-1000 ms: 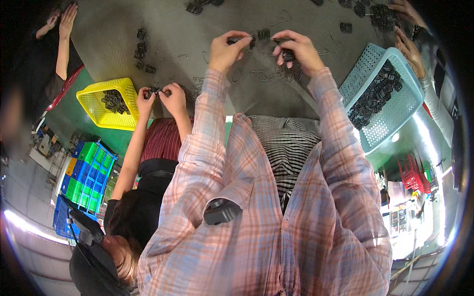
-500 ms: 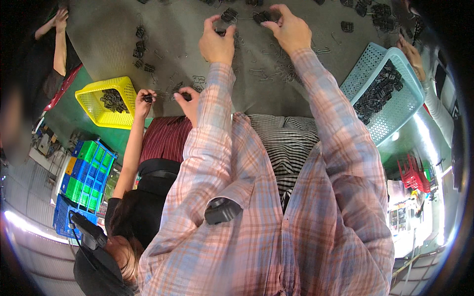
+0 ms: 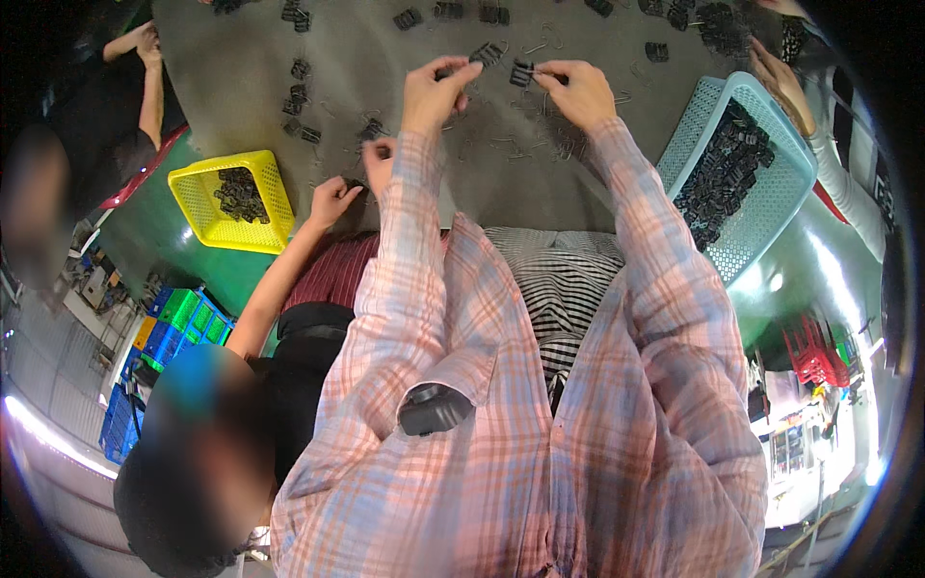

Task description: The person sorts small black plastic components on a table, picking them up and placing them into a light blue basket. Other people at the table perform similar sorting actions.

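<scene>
Both my hands are raised over the grey table. Between the fingers of my left hand (image 3: 438, 96) is a small black ribbed piece (image 3: 488, 55), tilted up to the right. My right hand (image 3: 585, 96) pinches a second black ribbed piece (image 3: 521, 73) at its right side. The two pieces are close together but apart. A thin wire hook (image 3: 546, 40) shows just above my right fingers. More black pieces (image 3: 494, 14) lie beyond my hands, and loose wire hooks (image 3: 511, 146) are scattered on the table nearer to me.
Left of me a co-worker's hands (image 3: 335, 202) work at the table edge. A yellow basket (image 3: 279, 197) with black pieces stands beyond that arm. At right is a light blue basket (image 3: 792, 197) holding many; another person's hand (image 3: 782, 82) is beside it. The table (image 3: 212, 96) spreads ahead.
My hands have come closer together, the left one moving right and the right one shifting slightly down. The co-worker's near hand has moved right. The view has shifted slightly.
</scene>
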Demonstrator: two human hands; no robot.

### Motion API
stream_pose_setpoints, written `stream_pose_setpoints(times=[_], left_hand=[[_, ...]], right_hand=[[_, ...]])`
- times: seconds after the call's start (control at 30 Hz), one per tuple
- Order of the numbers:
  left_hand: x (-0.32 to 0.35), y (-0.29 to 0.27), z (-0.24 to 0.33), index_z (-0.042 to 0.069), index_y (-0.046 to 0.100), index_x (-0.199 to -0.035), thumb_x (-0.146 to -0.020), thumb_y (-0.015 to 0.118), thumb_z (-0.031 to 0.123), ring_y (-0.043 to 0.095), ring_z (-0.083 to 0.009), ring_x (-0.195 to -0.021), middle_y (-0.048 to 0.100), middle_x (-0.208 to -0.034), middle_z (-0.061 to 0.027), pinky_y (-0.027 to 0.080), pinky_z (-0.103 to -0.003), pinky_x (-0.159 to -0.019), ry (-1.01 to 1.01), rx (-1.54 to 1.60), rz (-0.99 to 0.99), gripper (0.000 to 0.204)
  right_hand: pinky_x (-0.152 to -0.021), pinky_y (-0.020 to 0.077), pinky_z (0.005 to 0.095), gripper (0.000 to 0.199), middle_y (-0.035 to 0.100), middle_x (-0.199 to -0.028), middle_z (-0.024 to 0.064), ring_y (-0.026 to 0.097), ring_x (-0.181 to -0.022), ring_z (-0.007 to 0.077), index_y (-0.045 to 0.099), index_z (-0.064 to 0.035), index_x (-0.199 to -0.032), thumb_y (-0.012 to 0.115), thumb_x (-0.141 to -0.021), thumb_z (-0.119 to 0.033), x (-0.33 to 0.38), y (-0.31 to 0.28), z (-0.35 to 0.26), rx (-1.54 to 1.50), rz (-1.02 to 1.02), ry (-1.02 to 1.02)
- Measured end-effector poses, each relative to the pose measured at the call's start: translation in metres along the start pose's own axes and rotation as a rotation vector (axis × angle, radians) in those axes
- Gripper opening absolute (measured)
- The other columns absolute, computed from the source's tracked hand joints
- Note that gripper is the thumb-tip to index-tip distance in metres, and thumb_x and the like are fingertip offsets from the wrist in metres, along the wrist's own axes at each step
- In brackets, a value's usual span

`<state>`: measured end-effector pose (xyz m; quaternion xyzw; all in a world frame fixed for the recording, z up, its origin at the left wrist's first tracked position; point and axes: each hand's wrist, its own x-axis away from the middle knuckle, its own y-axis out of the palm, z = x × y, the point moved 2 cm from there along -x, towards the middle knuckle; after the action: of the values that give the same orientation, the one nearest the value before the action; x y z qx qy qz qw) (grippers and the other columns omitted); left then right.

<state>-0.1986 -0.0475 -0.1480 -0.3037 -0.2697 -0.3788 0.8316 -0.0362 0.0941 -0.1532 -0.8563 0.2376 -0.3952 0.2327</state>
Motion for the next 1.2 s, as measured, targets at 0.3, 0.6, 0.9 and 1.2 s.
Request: stream_pose_setpoints(times=[0.3, 0.6, 0.9, 1.2], left_hand=[[0.098, -0.02, 0.063, 0.002, 0.065, -0.079, -0.074, 0.071, 0.022, 0.052, -0.0083, -0.05, 0.053, -0.057, 0.0016, 0.04, -0.022, -0.05, 0.078, 0.277, -0.161, 0.021], [0.157, 0.012, 0.074, 0.006, 0.047, -0.082, -0.068, 0.05, 0.008, 0.062, -0.026, -0.081, 0.057, -0.095, -0.0151, 0.051, -0.032, -0.059, 0.161, 0.915, -0.499, 0.014], [0.211, 0.069, 0.089, 0.001, 0.05, -0.124, -0.09, 0.053, 0.02, 0.057, -0.0139, -0.073, 0.055, -0.092, -0.0068, 0.048, -0.024, -0.053, 0.179, 0.816, -0.694, 0.039], [0.245, 0.057, 0.116, 0.002, 0.055, -0.118, -0.085, 0.063, 0.013, 0.057, -0.0107, -0.073, 0.054, -0.095, -0.004, 0.046, -0.021, -0.054, 0.135, 0.713, -0.588, 0.036]], right_hand=[[-0.068, 0.048, 0.0323, 0.028, 0.067, -0.076, 0.0124, 0.063, -0.069, 0.0251, 0.07, -0.0047, -0.089, 0.063, -0.081, -0.031, 0.079, -0.073, -0.019, -0.18, -0.015, -0.105], [-0.056, 0.0438, 0.0274, 0.016, 0.064, -0.078, 0.0078, 0.055, -0.059, 0.016, 0.068, -0.0022, -0.088, 0.062, -0.084, -0.016, 0.15, -0.118, -0.044, -0.42, 0.142, -0.476], [-0.051, 0.0449, 0.0351, 0.013, 0.053, -0.075, 0.0042, 0.058, -0.061, 0.0233, 0.064, -0.0117, -0.091, 0.063, -0.079, -0.017, 0.214, -0.146, -0.044, 0.136, 0.357, -0.738], [-0.049, 0.046, 0.0314, 0.018, 0.053, -0.074, 0.0026, 0.058, -0.061, 0.0203, 0.062, -0.0095, -0.092, 0.065, -0.075, -0.007, 0.25, -0.141, -0.044, 0.174, 0.626, -0.772]])
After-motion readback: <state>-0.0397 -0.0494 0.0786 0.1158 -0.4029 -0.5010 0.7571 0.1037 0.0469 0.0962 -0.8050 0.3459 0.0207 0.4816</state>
